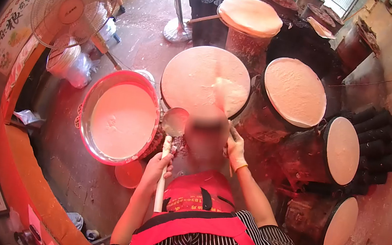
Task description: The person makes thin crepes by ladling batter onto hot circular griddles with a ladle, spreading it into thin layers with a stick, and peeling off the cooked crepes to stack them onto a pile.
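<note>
My left hand is closed around the pale handle of a ladle; the ladle's round bowl sits between the batter basin and the nearest griddle. Pale batter fills much of the wide basin to the left. My right hand, with a yellow band at the wrist, is closed on a thin stick-like tool beside the griddle's near right edge. On that round griddle lies a thin pancake, covering nearly the whole top. A blurred patch between my hands hides part of the near edge.
Several more round griddles with pale sheets stand around: one to the right, one further right, one behind. Black cylindrical briquettes are stacked at the right. A standing fan is at the left, near an orange counter edge.
</note>
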A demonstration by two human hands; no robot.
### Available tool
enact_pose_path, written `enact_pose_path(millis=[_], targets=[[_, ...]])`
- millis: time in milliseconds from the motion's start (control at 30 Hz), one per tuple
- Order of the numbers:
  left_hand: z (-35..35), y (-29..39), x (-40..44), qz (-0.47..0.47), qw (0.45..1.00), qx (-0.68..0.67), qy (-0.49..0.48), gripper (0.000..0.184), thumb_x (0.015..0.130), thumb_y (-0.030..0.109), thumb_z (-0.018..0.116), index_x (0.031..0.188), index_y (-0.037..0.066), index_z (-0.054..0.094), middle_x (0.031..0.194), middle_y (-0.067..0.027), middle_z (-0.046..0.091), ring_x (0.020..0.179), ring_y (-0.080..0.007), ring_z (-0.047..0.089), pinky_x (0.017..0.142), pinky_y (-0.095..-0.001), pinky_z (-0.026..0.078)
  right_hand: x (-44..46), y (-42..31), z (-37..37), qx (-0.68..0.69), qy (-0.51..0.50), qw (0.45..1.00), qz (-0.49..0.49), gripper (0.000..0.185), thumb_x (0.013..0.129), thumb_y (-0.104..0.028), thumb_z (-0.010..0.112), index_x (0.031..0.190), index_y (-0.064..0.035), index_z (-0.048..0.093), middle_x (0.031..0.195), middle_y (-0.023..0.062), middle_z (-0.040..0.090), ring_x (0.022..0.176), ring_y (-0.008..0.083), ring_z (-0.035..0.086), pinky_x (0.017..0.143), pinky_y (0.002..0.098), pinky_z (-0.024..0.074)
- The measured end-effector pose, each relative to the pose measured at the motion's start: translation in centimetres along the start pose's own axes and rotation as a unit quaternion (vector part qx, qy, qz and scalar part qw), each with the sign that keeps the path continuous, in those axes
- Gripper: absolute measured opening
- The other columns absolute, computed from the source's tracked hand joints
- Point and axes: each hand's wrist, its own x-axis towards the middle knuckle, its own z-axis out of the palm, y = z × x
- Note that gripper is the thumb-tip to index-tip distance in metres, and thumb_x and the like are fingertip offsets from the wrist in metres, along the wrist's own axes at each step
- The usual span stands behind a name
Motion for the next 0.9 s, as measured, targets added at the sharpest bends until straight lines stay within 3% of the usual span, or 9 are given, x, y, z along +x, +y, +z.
enact_pose_path(millis=[33, 233, 367, 500, 633, 733, 767, 833, 900], targets=[[0.2, 0.2, 0.3, -0.013, 1.000, -0.005, -0.021, 0.016, 0.102, 0.018, 0.058, 0.108, 0.004, 0.052, 0.081, -0.0004, 0.049, 0.062, -0.0069, 0.047, 0.043, -0.0182, 0.035, 0.3, -0.5, -0.4, -0.017, -0.050, 0.999, 0.006, 0.040, 0.096, -0.023, 0.069, 0.136, -0.0225, 0.064, 0.061, -0.0081, 0.046, 0.043, 0.0043, 0.036, 0.039, 0.0230, 0.0311], [0.0, 1.3, 1.6, -0.062, 0.996, 0.000, -0.069, 0.018, 0.104, 0.019, 0.053, 0.111, 0.003, 0.051, 0.077, 0.0009, 0.046, 0.058, -0.0059, 0.043, 0.040, -0.0177, 0.032, 1.7, -2.8, -2.5, -0.001, 0.052, 0.999, 0.014, 0.037, 0.100, -0.028, 0.062, 0.136, -0.0253, 0.062, 0.058, -0.0075, 0.044, 0.039, 0.0053, 0.034, 0.036, 0.0233, 0.0259], [0.1, 2.6, 6.1, -0.066, 0.995, 0.017, -0.071, 0.017, 0.105, 0.021, 0.048, 0.098, 0.006, 0.049, 0.076, -0.0003, 0.045, 0.056, -0.0090, 0.043, 0.042, -0.0210, 0.032, -2.5, -2.0, -3.2, -0.060, -0.060, 0.994, 0.064, 0.037, 0.099, -0.022, 0.062, 0.137, -0.0229, 0.064, 0.062, -0.0082, 0.047, 0.042, 0.0047, 0.037, 0.039, 0.0229, 0.0305], [2.1, 3.9, 12.3, -0.041, 0.994, 0.065, -0.076, 0.019, 0.102, 0.020, 0.052, 0.091, 0.007, 0.045, 0.071, -0.0008, 0.044, 0.052, -0.0102, 0.043, 0.042, -0.0245, 0.036, -2.2, 2.5, -4.1, 0.005, 0.064, 0.996, -0.068, 0.042, 0.098, -0.019, 0.067, 0.138, -0.0144, 0.061, 0.067, -0.0097, 0.050, 0.044, 0.0026, 0.038, 0.038, 0.0236, 0.0333], [6.1, 1.7, 15.6, -0.022, 0.986, 0.165, -0.002, 0.013, 0.098, 0.011, 0.053, 0.093, 0.006, 0.041, 0.071, -0.0010, 0.043, 0.053, -0.0117, 0.041, 0.042, -0.0262, 0.037, -3.9, 3.3, 0.0, 0.030, 0.020, 0.998, 0.045, 0.042, 0.100, -0.026, 0.061, 0.142, -0.0253, 0.057, 0.058, -0.0042, 0.044, 0.039, 0.0072, 0.034, 0.036, 0.0252, 0.0285], [7.3, 1.1, 16.6, -0.124, 0.987, -0.074, -0.076, 0.011, 0.096, 0.004, 0.051, 0.091, 0.005, 0.041, 0.071, -0.0007, 0.043, 0.052, -0.0098, 0.040, 0.041, -0.0237, 0.035, -5.7, 3.4, 2.4, 0.090, -0.047, 0.987, 0.127, 0.039, 0.100, -0.030, 0.062, 0.139, -0.0293, 0.059, 0.059, -0.0039, 0.045, 0.041, 0.0076, 0.035, 0.038, 0.0254, 0.0283], [6.0, 2.7, 18.2, -0.280, 0.911, -0.265, -0.148, 0.008, 0.098, 0.003, 0.049, 0.093, 0.003, 0.043, 0.072, -0.0005, 0.043, 0.052, -0.0083, 0.040, 0.041, -0.0215, 0.035, -6.3, 2.9, 2.8, 0.113, -0.068, 0.980, 0.151, 0.038, 0.099, -0.032, 0.064, 0.137, -0.0306, 0.061, 0.060, -0.0042, 0.045, 0.042, 0.0075, 0.035, 0.038, 0.0248, 0.0288], [3.7, 8.5, 12.6, -0.400, 0.751, -0.463, -0.249, 0.013, 0.101, 0.010, 0.051, 0.093, 0.003, 0.044, 0.071, -0.0007, 0.043, 0.050, -0.0074, 0.040, 0.039, -0.0204, 0.034, -7.7, -0.1, 2.4, 0.078, -0.085, 0.986, 0.121, 0.039, 0.099, -0.031, 0.063, 0.138, -0.0300, 0.060, 0.060, -0.0038, 0.045, 0.043, 0.0076, 0.035, 0.039, 0.0245, 0.0279], [1.8, 11.4, 5.5, -0.288, 0.872, -0.320, -0.233, 0.016, 0.104, 0.016, 0.052, 0.100, 0.001, 0.047, 0.072, -0.0001, 0.042, 0.050, -0.0052, 0.037, 0.037, -0.0164, 0.032, -6.9, -1.9, 1.1, 0.009, -0.009, 1.000, 0.010, 0.039, 0.100, -0.030, 0.062, 0.138, -0.0230, 0.060, 0.059, -0.0026, 0.045, 0.042, 0.0078, 0.036, 0.037, 0.0260, 0.0267]])
